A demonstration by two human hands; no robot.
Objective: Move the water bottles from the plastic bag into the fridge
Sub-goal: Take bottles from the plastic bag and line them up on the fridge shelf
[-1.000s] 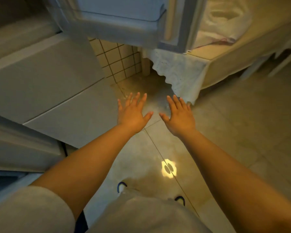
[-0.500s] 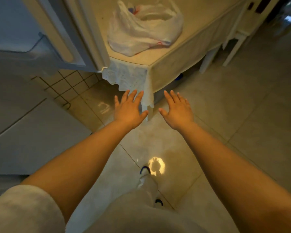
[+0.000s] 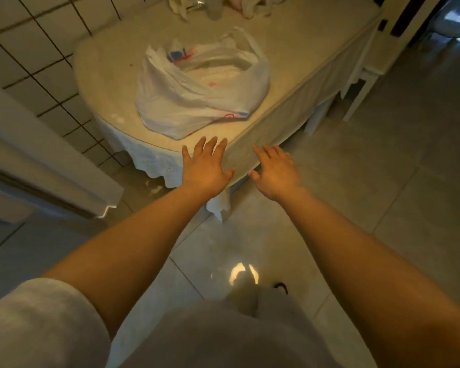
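Observation:
A crumpled white plastic bag (image 3: 197, 91) with red and blue print lies on the cream table (image 3: 303, 49), near its rounded near end. Its mouth faces up; I cannot make out any bottles inside. My left hand (image 3: 206, 167) hovers at the table's near edge just below the bag, fingers straight and spread, holding nothing. My right hand (image 3: 276, 171) hovers beside it to the right, over the tablecloth's side, also empty with fingers extended. The open fridge door (image 3: 51, 166) juts in from the left.
A tiled wall (image 3: 37, 49) stands behind the table at left. More crumpled bags or cloths (image 3: 223, 6) sit at the table's far end. A white chair (image 3: 367, 75) stands at the table's right side. Tiled floor (image 3: 383, 195) stretches to the right and below.
The view has swung from the fridge door and floor toward the table. The bag has come closer and lower in view, and both empty hands now reach the table's near edge.

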